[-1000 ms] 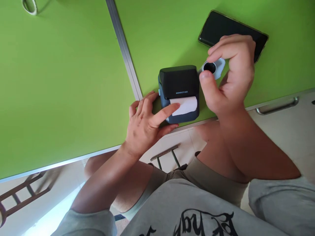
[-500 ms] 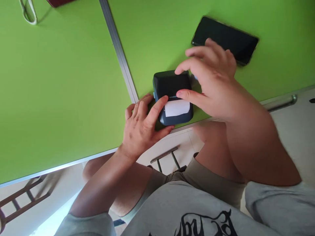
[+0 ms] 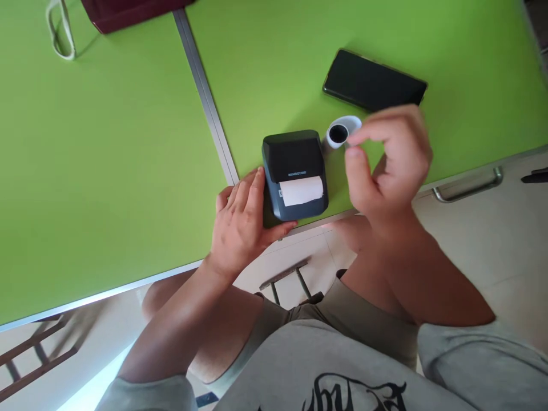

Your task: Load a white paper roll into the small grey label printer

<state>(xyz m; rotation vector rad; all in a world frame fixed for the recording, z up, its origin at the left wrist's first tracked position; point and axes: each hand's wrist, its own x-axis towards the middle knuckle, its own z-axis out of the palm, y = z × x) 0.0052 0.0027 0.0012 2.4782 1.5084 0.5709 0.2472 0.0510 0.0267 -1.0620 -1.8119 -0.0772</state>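
Note:
A small dark label printer (image 3: 293,154) stands near the table's front edge, a white strip of label paper (image 3: 302,191) lying out of its slot. My left hand (image 3: 240,225) braces the printer, fingers along its left side and thumb at its front lower edge. To the right of the printer is a white roll with a black core (image 3: 338,133), its loose end curling to the right. My right hand (image 3: 387,160) is beside that roll, thumb and index finger pinched together at its right edge. Whether anything is between those fingertips I cannot make out.
Behind the right hand, a black phone (image 3: 374,80) lies on the green table (image 3: 128,160). A metal strip (image 3: 205,91) crosses the tabletop. At the far left are a dark red object (image 3: 128,14) and a white cord loop (image 3: 62,34). A drawer handle (image 3: 468,187) juts out at right.
My right hand has left the printer's top and moved right to the roll, its fingers closing into a pinch. My left index finger has slid off the paper slot to the printer's side.

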